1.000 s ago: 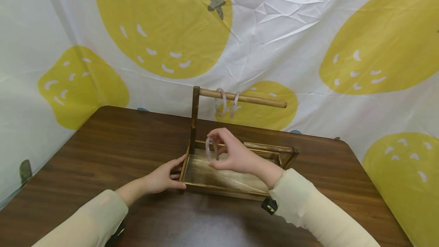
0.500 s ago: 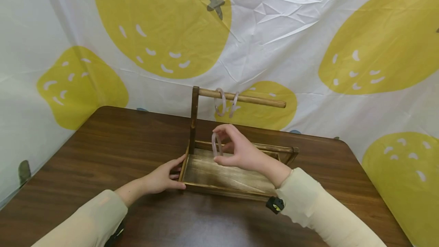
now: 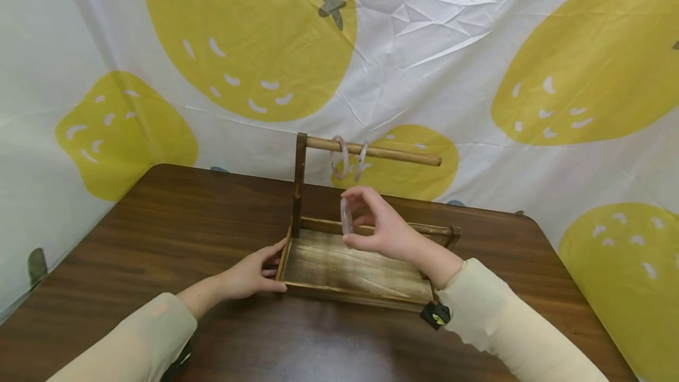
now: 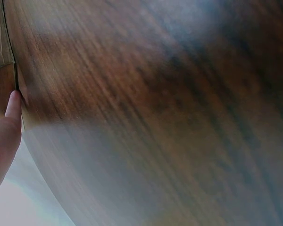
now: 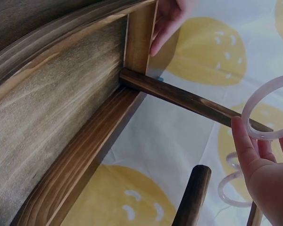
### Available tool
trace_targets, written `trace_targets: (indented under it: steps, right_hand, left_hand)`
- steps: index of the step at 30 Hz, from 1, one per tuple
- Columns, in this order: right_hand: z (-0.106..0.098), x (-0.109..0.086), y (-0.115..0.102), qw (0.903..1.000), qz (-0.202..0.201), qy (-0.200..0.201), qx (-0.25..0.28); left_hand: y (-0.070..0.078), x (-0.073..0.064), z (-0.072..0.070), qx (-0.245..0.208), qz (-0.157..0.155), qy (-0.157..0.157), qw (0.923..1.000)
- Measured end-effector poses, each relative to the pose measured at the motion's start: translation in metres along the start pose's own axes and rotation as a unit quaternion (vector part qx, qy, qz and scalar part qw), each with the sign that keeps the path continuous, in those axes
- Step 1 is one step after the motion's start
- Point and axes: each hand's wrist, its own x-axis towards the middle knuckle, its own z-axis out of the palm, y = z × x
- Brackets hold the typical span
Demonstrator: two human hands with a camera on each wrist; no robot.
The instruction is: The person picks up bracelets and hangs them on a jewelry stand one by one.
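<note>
A wooden display stand [image 3: 339, 261] with a shallow tray base sits on the table. Its upright post [image 3: 299, 187] carries a horizontal rod [image 3: 405, 154], on which a pale pink bangle [image 3: 346, 157] and a second bangle [image 3: 362, 161] hang. My right hand [image 3: 384, 226] pinches a third bangle [image 3: 346, 217] between thumb and fingertips, above the tray and below the rod. In the right wrist view that held bangle [image 5: 254, 110] appears as a ring. My left hand [image 3: 246, 273] touches the tray's left end, thumb at the front corner; some fingers are partly hidden.
A second, lower bar [image 3: 435, 229] runs along the tray's back right, near my right forearm. The dark wooden table [image 3: 212, 211] extends around the stand. Behind it hangs a white cloth [image 3: 424, 87] printed with yellow fruit.
My right hand has moved right and slightly up with its bangle, which has turned more edge-on to the head view. The left hand, the stand and the two hanging bangles have stayed put.
</note>
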Motion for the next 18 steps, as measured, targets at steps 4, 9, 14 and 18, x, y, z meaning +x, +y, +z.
trace_targets:
  steps: [4,9,14,18]
  right_hand:
    - [-0.005,-0.002,-0.001,0.9998,-0.001,0.011,0.015]
    - [-0.011,-0.005,-0.001,0.9994,0.010,0.023,0.023]
    - [-0.016,-0.008,0.001,0.9990,0.013,0.032,0.027]
    - [-0.022,-0.010,0.003,0.9989,0.010,0.036,0.027]
  left_hand:
    - [-0.001,0.000,0.000,0.002,0.002,-0.001,1.0000]
    - [-0.002,0.001,-0.001,0.004,0.004,-0.001,1.0000]
    - [-0.003,0.001,-0.001,0.002,0.007,-0.002,1.0000]
    - [-0.004,0.001,-0.001,0.002,0.011,-0.004,0.9999]
